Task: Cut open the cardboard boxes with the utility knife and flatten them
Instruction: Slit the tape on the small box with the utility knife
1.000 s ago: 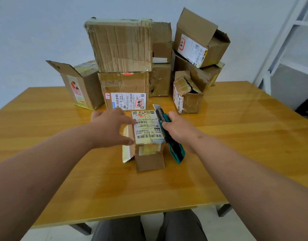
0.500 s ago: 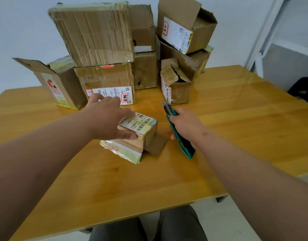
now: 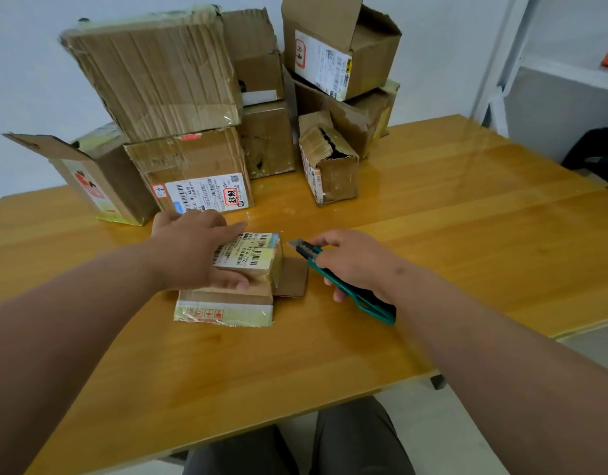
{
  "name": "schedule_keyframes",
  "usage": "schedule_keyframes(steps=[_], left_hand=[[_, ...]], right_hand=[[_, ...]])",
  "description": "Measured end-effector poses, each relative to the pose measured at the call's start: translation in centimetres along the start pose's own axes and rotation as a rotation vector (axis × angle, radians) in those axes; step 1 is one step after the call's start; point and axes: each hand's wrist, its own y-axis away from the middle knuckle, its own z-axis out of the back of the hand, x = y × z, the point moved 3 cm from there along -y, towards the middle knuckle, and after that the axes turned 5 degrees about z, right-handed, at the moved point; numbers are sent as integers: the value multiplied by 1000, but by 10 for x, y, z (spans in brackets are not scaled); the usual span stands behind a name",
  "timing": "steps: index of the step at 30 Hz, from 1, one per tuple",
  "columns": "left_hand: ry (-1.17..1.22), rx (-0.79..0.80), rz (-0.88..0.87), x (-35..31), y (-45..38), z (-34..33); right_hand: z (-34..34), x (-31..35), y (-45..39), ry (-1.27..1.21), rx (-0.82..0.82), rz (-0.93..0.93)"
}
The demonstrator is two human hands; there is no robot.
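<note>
A small cardboard box (image 3: 247, 269) with a white shipping label and yellowish tape lies on its side in the middle of the wooden table (image 3: 432, 255). One flap sticks out flat to its right. My left hand (image 3: 193, 252) rests on the box's top and left side, fingers straight, thumb along its front. My right hand (image 3: 354, 262) grips a green and black utility knife (image 3: 333, 279). Its blade is out and points left at the box's right end, a little apart from it.
A pile of several larger cardboard boxes (image 3: 179, 97) stands at the table's back, some with open flaps; a small torn one (image 3: 330, 166) sits nearest on the right. White shelving (image 3: 552, 73) rises at the far right. My knees show below the table's front edge.
The small box has gone from upright to lying on its side, turned under my left hand. My right hand with the knife has swung so that the blade points at the box's right end.
</note>
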Motion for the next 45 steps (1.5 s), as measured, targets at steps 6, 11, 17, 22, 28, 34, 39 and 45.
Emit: schedule_keyframes(steps=[6,11,17,22,28,34,39,45], left_hand=[[116,-64,-18,-3,3,-7],[183,-110,-11,-5,8,-12],[193,-124,9,-8,11,-12],[200,-136,17,-9,12,-14],[200,-139,22,-8,12,-16],[196,-143,29,-9,11,-17],[199,-138,33,-8,11,-19],[169,-116,34,-6,9,-21]], right_hand=[[-4,4,-1,-8,24,35],[-4,5,-1,-9,12,50],[-6,5,1,-56,2,44],[-7,6,3,-67,-4,40],[-8,8,3,-79,-15,38],[-11,9,2,-117,-22,33],[-16,8,1,-128,-25,64],[-14,5,4,-79,-2,102]])
